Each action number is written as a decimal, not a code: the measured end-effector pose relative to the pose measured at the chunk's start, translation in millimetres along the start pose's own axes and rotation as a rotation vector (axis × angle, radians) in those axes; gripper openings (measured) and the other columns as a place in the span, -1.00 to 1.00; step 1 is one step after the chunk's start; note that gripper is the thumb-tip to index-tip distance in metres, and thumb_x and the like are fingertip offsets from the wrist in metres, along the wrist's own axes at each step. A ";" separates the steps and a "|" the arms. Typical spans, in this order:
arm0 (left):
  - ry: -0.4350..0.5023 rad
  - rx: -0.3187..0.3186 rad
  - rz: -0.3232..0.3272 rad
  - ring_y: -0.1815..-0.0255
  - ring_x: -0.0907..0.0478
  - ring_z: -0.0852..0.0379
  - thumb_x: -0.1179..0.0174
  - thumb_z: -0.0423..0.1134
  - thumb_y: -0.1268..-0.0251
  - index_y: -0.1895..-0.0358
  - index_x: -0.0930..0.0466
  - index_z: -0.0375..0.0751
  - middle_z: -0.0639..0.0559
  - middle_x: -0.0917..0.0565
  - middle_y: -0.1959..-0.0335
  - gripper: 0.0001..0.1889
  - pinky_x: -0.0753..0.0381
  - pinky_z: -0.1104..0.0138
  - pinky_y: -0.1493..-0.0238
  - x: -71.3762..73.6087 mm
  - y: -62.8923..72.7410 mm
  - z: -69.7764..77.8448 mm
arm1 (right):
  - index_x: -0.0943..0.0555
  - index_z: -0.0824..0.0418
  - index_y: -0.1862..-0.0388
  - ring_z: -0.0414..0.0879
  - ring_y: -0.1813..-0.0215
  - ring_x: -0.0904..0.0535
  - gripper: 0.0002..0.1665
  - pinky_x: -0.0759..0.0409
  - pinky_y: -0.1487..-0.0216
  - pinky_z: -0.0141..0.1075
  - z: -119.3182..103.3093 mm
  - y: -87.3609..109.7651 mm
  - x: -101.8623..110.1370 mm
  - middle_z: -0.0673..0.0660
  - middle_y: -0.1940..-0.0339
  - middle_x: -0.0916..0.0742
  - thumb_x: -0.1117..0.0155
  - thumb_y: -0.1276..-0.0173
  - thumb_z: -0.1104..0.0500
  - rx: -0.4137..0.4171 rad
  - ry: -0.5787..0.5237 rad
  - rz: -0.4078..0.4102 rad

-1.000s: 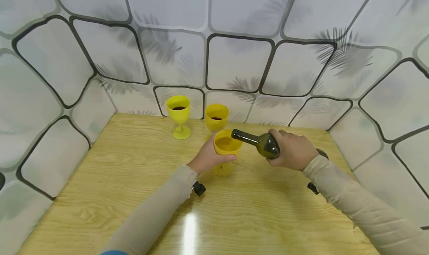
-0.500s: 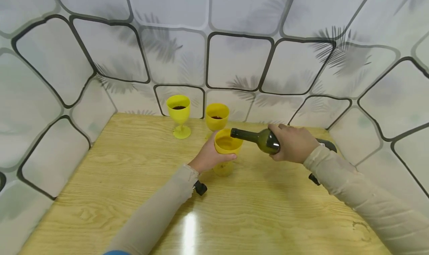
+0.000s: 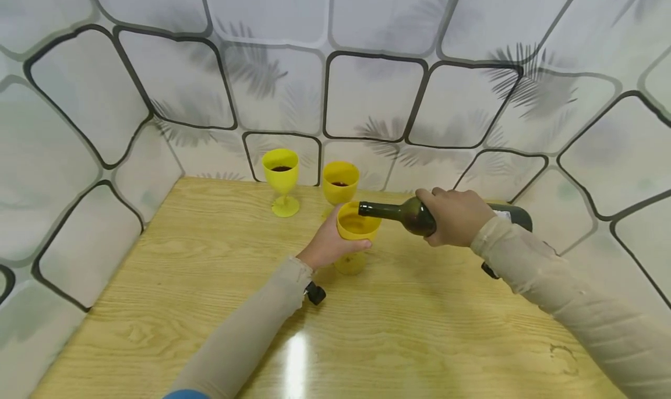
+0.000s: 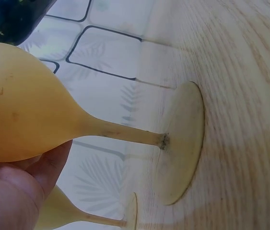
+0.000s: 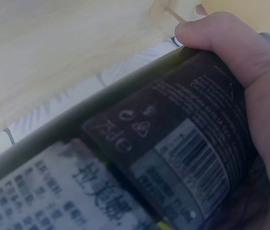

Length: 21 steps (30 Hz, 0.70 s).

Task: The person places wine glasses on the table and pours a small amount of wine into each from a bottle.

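Observation:
My left hand (image 3: 330,243) grips the bowl of a yellow goblet (image 3: 359,223); its foot (image 4: 182,143) stands on the wooden table. The bowl looks free of dark liquid, though its bottom is hard to make out. A green glass wine bottle (image 3: 417,217) lies almost level in my right hand (image 3: 461,217), its mouth over the goblet's rim. No stream shows at the mouth. In the right wrist view the fingers wrap round the bottle beside its printed back label (image 5: 173,139). Behind the held goblet stand two more yellow goblets, one left (image 3: 280,175) and one right (image 3: 341,180), with dark liquid inside.
The wooden table (image 3: 209,282) meets patterned walls (image 3: 374,96) at the back and sides. The back goblets stand close to the rear wall, the right one just behind my left hand. A faint ring mark (image 3: 563,358) shows at the table's right front.
The bottle has tipped towards level: its base end rose and came into view on the right, and its mouth shifted slightly left over the goblet. My left hand has barely moved.

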State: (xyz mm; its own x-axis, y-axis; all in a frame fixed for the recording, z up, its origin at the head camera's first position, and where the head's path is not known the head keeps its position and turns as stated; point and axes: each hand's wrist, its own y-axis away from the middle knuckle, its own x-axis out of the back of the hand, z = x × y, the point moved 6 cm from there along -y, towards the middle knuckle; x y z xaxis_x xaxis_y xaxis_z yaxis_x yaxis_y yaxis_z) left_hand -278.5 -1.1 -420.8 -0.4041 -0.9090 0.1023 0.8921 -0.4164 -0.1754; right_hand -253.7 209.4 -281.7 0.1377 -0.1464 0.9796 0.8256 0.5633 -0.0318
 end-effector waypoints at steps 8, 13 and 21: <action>-0.005 0.016 0.002 -0.19 -0.56 0.05 -0.59 -0.16 -0.12 -0.47 -0.21 0.09 0.03 -0.55 -0.22 -0.10 -0.56 0.10 -0.28 -0.7 0.6 -0.8 | -0.50 0.20 -0.04 -0.01 0.54 -0.56 -0.13 -0.61 0.55 -0.04 -3.5 -3.2 5.8 0.11 0.44 -0.63 -0.73 0.23 -0.05 -0.003 0.012 0.011; -0.006 0.027 0.009 -0.19 -0.56 0.05 -0.59 -0.16 -0.12 -0.48 -0.20 0.10 0.03 -0.54 -0.22 -0.09 -0.55 0.09 -0.29 0.2 0.9 -2.0 | -0.49 0.20 0.00 0.01 0.55 -0.56 -0.17 -0.61 0.56 -0.04 -5.5 -6.1 7.9 0.12 0.44 -0.63 -0.73 0.23 -0.04 -0.001 0.024 0.006; -0.005 0.028 0.010 -0.21 -0.55 0.05 -0.59 -0.15 -0.12 -0.47 -0.20 0.13 0.05 -0.54 -0.23 -0.10 -0.54 0.06 -0.30 1.0 0.7 -0.1 | -0.48 0.19 0.04 0.03 0.54 -0.56 -0.19 -0.61 0.56 -0.04 -6.6 -8.9 11.2 0.14 0.45 -0.62 -0.73 0.24 -0.03 0.003 0.046 0.013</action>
State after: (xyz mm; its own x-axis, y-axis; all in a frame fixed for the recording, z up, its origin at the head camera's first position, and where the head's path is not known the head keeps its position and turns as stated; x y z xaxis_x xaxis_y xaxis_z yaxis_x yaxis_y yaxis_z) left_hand -278.3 -2.3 -420.9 -0.3946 -0.9128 0.1053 0.9013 -0.4068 -0.1487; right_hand -256.0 197.3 -271.8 0.1733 -0.1765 0.9689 0.8218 0.5682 -0.0435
